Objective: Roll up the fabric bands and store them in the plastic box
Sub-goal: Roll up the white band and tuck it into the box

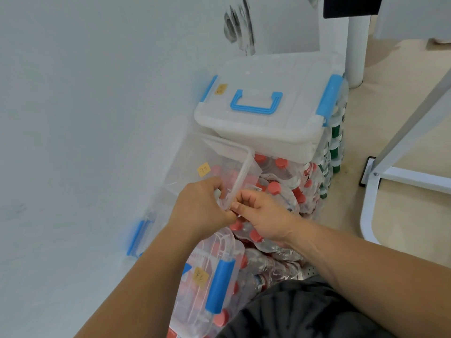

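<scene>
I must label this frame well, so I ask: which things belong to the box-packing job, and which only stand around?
For the job:
clear open box, held at its near corner
clear lid with blue part, probably its own

Just around:
closed box with blue handle
red-capped bottle packs
green-capped bottles
white frame

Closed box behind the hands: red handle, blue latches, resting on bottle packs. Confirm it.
Not quite. The head view shows the handle of the closed box is blue, not red. The blue latches and its resting on bottle packs are right.
</scene>
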Tool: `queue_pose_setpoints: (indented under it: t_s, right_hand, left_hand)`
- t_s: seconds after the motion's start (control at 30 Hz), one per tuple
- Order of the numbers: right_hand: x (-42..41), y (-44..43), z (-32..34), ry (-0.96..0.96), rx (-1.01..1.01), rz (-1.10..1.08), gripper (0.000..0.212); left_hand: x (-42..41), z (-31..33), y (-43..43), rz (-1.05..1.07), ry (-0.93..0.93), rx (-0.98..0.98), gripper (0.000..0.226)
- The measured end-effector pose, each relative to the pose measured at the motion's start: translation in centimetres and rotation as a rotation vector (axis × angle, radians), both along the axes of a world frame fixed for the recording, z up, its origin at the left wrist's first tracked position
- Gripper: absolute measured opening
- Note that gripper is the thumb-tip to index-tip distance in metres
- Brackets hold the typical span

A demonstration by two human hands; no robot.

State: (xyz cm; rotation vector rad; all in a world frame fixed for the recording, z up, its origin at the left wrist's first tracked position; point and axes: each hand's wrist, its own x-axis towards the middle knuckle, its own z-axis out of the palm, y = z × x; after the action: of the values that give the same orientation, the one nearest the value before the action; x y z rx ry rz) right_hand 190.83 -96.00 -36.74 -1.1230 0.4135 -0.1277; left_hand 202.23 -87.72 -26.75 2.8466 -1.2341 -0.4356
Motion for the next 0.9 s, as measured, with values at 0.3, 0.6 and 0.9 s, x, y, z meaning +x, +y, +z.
queue_pose_setpoints:
  t_s: [0.3,0.6,0.9]
  right_hand:
    - [0.2,-0.1,-0.1,-0.001,-0.064,0.034,0.019]
    - [-0.3,-0.2,-0.6,-0.001,-0.047,0.028,0.017]
    - [-0.1,-0.5,-0.3,0.034,-0.032,0.036,0.021]
  left_hand:
    - [-1.1,-0.6,-0.4,-0.028,-0.100,0.005,0.034]
    - [1.5,1.7,1.9,-0.027,0.134,-0.048,0.029]
    - [0.4,1.5,1.8,-0.246,-0.048,0.039,0.025]
